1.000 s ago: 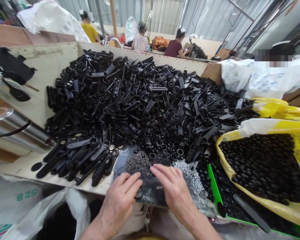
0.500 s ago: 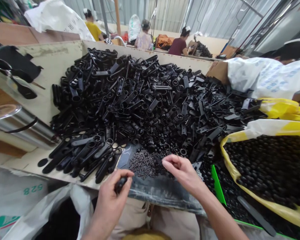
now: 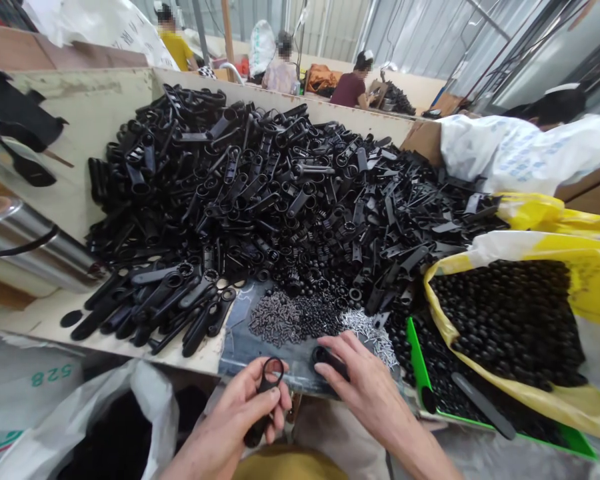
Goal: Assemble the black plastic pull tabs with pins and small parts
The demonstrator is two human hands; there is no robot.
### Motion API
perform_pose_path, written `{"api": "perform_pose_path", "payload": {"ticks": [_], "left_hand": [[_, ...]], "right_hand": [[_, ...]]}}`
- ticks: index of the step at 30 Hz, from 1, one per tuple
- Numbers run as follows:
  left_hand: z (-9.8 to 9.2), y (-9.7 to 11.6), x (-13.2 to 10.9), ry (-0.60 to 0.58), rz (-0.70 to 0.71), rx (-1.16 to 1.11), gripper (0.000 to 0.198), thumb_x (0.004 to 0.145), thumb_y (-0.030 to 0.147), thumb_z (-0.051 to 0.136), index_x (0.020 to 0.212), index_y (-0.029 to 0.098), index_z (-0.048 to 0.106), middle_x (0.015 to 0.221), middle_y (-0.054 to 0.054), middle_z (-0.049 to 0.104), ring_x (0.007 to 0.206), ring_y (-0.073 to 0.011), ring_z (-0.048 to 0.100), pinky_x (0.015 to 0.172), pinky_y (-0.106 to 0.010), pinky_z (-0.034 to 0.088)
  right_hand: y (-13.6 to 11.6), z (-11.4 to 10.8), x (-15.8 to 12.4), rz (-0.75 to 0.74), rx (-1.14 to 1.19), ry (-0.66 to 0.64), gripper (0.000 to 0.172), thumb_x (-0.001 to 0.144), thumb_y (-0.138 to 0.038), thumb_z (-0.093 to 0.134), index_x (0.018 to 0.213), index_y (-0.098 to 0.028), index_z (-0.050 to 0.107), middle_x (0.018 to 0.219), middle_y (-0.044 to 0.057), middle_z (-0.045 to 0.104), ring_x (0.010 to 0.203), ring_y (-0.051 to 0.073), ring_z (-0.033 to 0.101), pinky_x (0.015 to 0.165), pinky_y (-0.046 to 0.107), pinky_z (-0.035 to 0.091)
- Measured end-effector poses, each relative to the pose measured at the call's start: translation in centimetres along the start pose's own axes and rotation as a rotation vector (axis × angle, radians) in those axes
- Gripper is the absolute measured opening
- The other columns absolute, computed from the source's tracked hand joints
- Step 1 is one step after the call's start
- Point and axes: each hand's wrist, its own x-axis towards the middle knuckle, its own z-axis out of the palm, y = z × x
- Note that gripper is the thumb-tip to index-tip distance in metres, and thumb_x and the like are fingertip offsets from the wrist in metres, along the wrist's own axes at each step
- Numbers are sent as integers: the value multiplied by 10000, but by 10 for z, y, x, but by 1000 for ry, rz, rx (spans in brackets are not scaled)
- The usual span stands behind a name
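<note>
My left hand is shut on a black plastic handle with a ring end, held upright with the ring on top. My right hand rests at the front of the dark mat, its fingers over a second black plastic part. Just beyond both hands lie a heap of small dark screws and a scatter of silver pins. Behind these rises a large pile of black plastic handles and rings.
A pale wooden bin wall surrounds the pile. To the right, a yellow-and-white sack holds black round parts, beside a green tray. A person in a white sleeve stands at the right; several others work farther back.
My left hand has risen and turned, showing the ring-ended handle upright. My right hand has moved down and forward from above the screws onto a black part.
</note>
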Motion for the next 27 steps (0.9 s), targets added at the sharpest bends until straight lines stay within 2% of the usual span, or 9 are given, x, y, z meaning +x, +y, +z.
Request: {"api": "perform_pose_path", "payload": {"ticks": [3,7,10,13,19,27], "left_hand": [[0,-4,4,-3,27,25,441,827,418,778,1156,167,625,916,-39,690,691,-117,565,584,-241,397],[2,-7,7,32,21,31,432,769,325,791,1143,167,643,948,-30,696,663,-90,523,587,-234,371],[6,-5,4,16,12,61,453,761,356,791,1143,162,645,835,6,649,660,-99,500,600,-242,360],[12,1,0,-8,19,126,486,776,403,758,1165,141,631,702,42,569,646,-113,465,615,-257,350],[16,5,-2,-34,21,218,483,764,376,652,1170,119,602,666,60,510,628,-118,420,610,-275,325],[7,-6,-1,-17,-8,289,444,832,285,597,1251,137,600,683,56,531,631,-129,454,635,-281,348]], "right_hand": [[-3,7,-4,-77,-105,42,236,1006,-296,578,1195,-228,701,1042,76,688,815,246,730,695,365,585],[-16,12,-7,-187,140,87,248,1014,-277,604,1248,-242,679,1074,64,694,722,164,701,585,260,580],[-30,16,-7,-295,273,89,273,1011,-231,611,1277,-237,674,1094,72,698,773,150,707,555,205,576],[-37,24,-5,-395,227,150,271,1008,-198,610,1268,-212,685,1064,88,699,850,174,722,629,225,608],[-34,37,-7,-406,254,206,257,999,-187,625,1246,-207,695,1027,84,678,815,168,714,607,215,605],[-32,31,-10,-438,173,184,245,1028,-227,595,1239,-212,718,998,93,694,747,164,721,605,227,606]]}}
